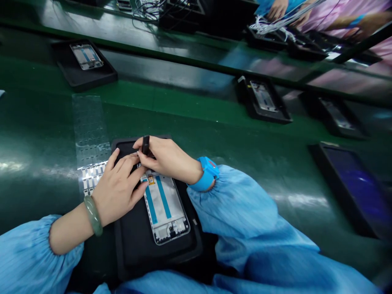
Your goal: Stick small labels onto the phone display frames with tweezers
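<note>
A phone frame [168, 204], silver with two blue strips, lies tilted in a black tray [134, 249]. My right hand [165, 157] is closed around a black pen-like tool [146, 145] above the frame's upper end. The tool's tip is hidden by my fingers. My left hand [119, 185] lies over the frame's upper left part, its fingers stretched out and spread. Its fingertips meet those of my right hand, and its thumb rests by the frame's left edge. To the left lies a clear sheet [92, 126] with rows of small pale stickers near its lower end.
More black trays with phone frames stand on the green bench: one [85, 77] at far left, one [263, 102] right of centre, another [337, 116] farther right. A dark tray [349, 183] sits at right. Beyond a raised ledge [183, 65] are cables [272, 24] and co-workers' hands [278, 9].
</note>
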`<act>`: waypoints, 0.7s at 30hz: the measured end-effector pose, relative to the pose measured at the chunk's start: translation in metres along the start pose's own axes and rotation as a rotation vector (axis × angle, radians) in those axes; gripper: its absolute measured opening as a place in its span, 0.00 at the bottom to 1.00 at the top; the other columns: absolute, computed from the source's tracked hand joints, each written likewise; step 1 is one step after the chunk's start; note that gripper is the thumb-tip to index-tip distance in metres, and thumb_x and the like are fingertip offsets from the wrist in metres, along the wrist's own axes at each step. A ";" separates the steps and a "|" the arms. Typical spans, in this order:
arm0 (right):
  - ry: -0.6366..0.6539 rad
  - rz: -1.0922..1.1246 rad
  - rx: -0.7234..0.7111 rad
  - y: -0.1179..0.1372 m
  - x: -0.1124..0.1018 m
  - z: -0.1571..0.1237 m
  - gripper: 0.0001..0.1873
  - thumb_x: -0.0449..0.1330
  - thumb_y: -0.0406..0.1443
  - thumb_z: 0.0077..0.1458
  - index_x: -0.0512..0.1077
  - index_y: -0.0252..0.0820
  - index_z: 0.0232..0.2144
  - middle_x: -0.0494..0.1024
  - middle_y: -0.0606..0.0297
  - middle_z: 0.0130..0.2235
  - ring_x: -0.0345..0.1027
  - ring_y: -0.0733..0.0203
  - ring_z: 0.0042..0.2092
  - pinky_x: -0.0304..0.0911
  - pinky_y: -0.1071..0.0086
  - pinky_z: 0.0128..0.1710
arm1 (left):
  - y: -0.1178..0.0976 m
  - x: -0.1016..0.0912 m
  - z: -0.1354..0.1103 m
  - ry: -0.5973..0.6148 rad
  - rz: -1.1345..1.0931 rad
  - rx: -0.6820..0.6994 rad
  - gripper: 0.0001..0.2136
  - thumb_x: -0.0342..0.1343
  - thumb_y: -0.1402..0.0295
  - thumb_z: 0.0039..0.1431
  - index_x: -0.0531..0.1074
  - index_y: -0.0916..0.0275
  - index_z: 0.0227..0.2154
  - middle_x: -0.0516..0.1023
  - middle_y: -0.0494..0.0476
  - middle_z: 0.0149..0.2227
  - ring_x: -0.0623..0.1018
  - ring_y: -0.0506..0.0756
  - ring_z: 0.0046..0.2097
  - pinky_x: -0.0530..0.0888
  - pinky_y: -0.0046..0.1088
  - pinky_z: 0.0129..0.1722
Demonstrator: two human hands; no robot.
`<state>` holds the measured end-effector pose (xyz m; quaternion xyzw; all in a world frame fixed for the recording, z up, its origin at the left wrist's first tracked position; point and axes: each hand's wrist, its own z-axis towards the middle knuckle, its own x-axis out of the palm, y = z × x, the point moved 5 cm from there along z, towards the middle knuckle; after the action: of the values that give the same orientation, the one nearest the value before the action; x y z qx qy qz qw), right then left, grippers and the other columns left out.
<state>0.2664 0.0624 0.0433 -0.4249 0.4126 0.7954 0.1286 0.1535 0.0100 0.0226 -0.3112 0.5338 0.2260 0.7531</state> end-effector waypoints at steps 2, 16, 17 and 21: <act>-0.079 0.068 0.011 -0.004 -0.002 -0.006 0.06 0.54 0.31 0.54 0.68 0.35 0.36 0.74 0.64 0.32 0.69 0.66 0.32 0.64 0.73 0.33 | 0.000 0.000 0.000 0.004 -0.008 0.005 0.16 0.46 0.65 0.61 0.67 0.65 0.49 0.68 0.65 0.49 0.66 0.62 0.55 0.52 0.53 0.60; -0.251 0.152 -0.004 -0.013 -0.007 -0.025 0.03 0.57 0.31 0.55 0.69 0.37 0.33 0.75 0.64 0.32 0.70 0.66 0.34 0.67 0.73 0.35 | -0.002 0.001 0.000 0.028 -0.016 0.003 0.18 0.46 0.65 0.62 0.65 0.65 0.52 0.68 0.65 0.50 0.65 0.62 0.56 0.52 0.53 0.60; -0.247 0.147 -0.009 -0.013 -0.006 -0.025 0.03 0.57 0.32 0.55 0.69 0.37 0.33 0.75 0.64 0.32 0.70 0.66 0.34 0.67 0.73 0.36 | -0.002 0.001 0.000 0.028 -0.013 0.004 0.18 0.46 0.65 0.62 0.65 0.65 0.52 0.68 0.65 0.50 0.65 0.62 0.56 0.52 0.53 0.60; -0.255 0.126 -0.082 -0.008 -0.005 -0.027 0.03 0.57 0.32 0.55 0.69 0.39 0.34 0.76 0.64 0.33 0.71 0.66 0.35 0.68 0.73 0.35 | -0.002 0.000 0.000 0.024 -0.013 0.002 0.17 0.46 0.65 0.62 0.65 0.66 0.51 0.68 0.65 0.49 0.65 0.62 0.56 0.53 0.53 0.59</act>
<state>0.2892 0.0476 0.0354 -0.2987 0.3857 0.8657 0.1123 0.1545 0.0087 0.0226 -0.3167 0.5411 0.2166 0.7483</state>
